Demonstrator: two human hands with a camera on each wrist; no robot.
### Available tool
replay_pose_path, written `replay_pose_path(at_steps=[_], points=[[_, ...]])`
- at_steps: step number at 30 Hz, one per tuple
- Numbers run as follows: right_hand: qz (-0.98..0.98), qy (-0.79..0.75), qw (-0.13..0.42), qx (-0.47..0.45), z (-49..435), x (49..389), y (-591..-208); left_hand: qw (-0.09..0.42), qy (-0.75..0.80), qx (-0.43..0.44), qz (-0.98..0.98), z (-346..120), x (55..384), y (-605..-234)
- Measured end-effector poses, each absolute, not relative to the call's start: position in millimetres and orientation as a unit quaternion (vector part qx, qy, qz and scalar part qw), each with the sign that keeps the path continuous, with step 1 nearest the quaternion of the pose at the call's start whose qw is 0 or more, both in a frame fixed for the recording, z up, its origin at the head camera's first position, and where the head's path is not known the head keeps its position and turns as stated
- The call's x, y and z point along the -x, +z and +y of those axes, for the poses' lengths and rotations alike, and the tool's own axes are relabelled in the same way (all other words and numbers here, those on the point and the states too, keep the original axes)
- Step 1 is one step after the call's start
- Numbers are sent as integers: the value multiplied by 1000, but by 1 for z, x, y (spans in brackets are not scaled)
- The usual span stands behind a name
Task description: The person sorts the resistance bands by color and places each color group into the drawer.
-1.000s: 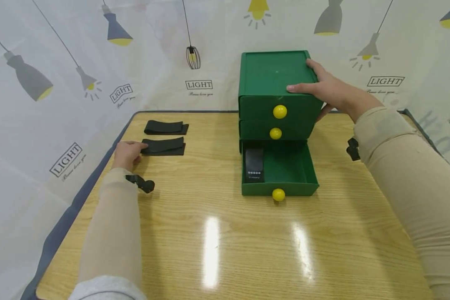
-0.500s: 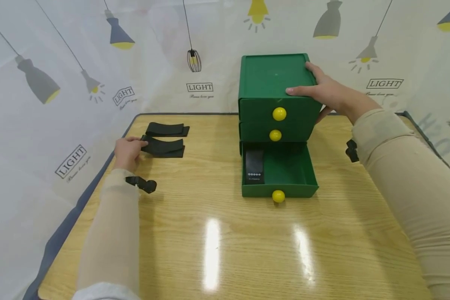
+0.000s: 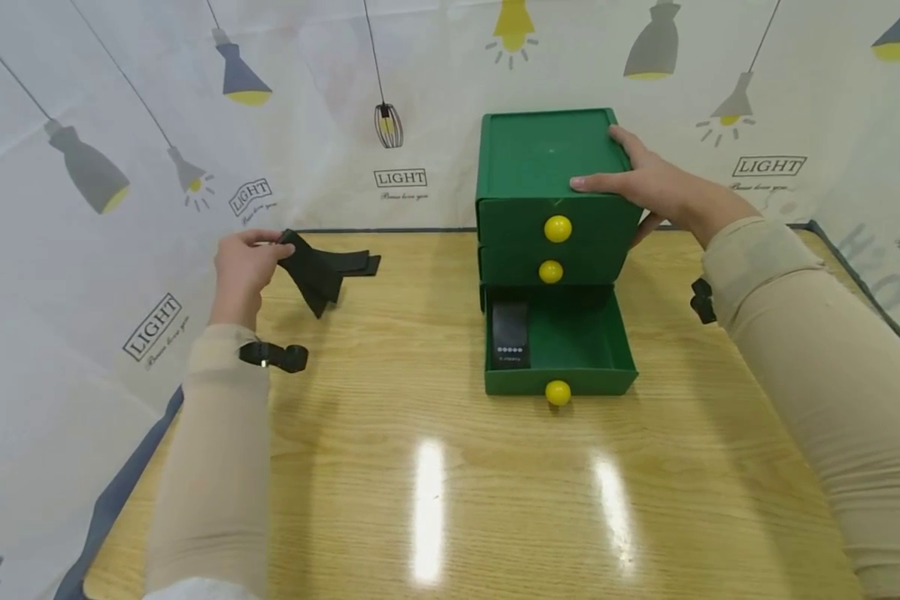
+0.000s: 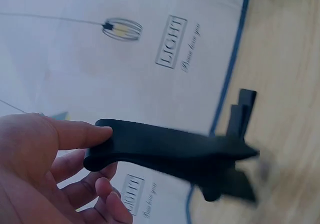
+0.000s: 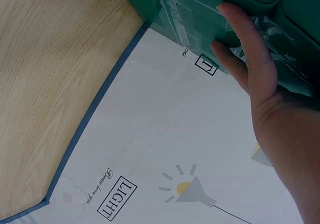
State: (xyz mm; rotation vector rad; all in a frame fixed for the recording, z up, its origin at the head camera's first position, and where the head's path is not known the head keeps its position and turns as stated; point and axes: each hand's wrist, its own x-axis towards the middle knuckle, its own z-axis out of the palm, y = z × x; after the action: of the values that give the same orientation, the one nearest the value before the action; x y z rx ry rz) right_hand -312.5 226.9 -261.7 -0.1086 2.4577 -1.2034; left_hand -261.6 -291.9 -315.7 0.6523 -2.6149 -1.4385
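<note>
My left hand (image 3: 242, 268) pinches one end of a black folded resistance band (image 3: 312, 273) between thumb and fingers. The band is lifted, and its loose ends hang toward the table. In the left wrist view the held band (image 4: 150, 140) spreads apart at its far end. Behind it on the table lies another black resistance band (image 3: 362, 264), partly hidden. My right hand (image 3: 663, 187) rests with spread fingers on the top and right side of a green drawer cabinet (image 3: 547, 150). The cabinet's bottom drawer (image 3: 577, 333) stands pulled out, with a black resistance band (image 3: 510, 325) in its left side.
The cabinet's two upper drawers are closed, each with a yellow knob (image 3: 558, 229). Another yellow knob (image 3: 558, 393) sticks out from the bottom drawer's front. A wooden table (image 3: 360, 450) extends to a white backdrop (image 3: 435, 100) printed with lamps, along the back and sides.
My left hand has picked the nearer band up off the table and raised it, so that it now hangs tilted. The right hand stays on the cabinet.
</note>
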Motion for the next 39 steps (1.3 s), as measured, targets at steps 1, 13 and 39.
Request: replay_pose_path(at_steps=[1, 13, 39], points=[[879, -431, 202, 39, 227, 313, -262, 47, -468, -208, -858, -290, 260, -312], [880, -427, 203, 43, 225, 314, -261, 48, -451, -126, -882, -261, 234, -266], [876, -435, 204, 43, 226, 314, -261, 73, -379, 106, -917, -156, 169, -227]])
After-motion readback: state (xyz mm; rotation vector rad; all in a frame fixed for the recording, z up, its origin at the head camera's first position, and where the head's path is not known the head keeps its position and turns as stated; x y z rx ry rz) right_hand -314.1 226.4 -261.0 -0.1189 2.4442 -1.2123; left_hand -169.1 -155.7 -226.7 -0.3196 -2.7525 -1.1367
